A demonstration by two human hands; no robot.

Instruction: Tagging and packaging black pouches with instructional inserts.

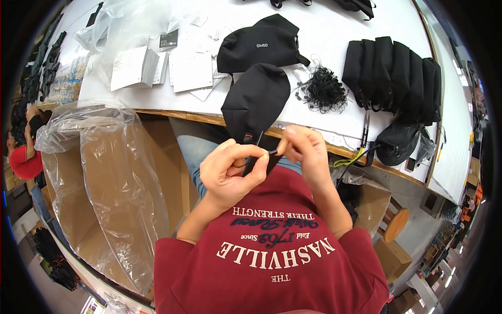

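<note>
Left hand: left hand (pixel 228 168), thumb and forefinger closed in a pinch on a small black piece (pixel 272 152); other fingers curled.
Right hand: right hand (pixel 307 153), fingers bent, tips at the piece's other end. Gripping or only touching, cannot tell.
Small black piece: between both sets of fingertips, held up in front of the shirt; fine detail too small to read.
Shirt: maroon shirt (pixel 272 235), pale and dark lettering, just below the hands.
Nearest pouch: soft black pouch (pixel 257 95), just beyond the fingertips, its narrow end over the table edge toward the left hand; small reddish mark there.
Second pouch: wider black pouch (pixel 260 46), behind the first, farther out from the hands.
Cords: tangled heap of thin black cords (pixel 322 89), on the table beyond the right hand.
Cutting tool: slim dark snips (pixel 365 130), right of the right hand; yellow-green cord (pixel 349 158) nearer that hand.
Pouch row: black pouches side by side (pixel 392 76), outward and right of the right hand.
Papers: stacked white leaflets (pixel 133 68), beyond and left of the left hand.
Table: white-topped table (pixel 170 107), wooden edge just past the hands.
Carton: cardboard box (pixel 107 193) under clear plastic, left of the left hand.
Far left: co-worker's red sleeve (pixel 25 163).
</note>
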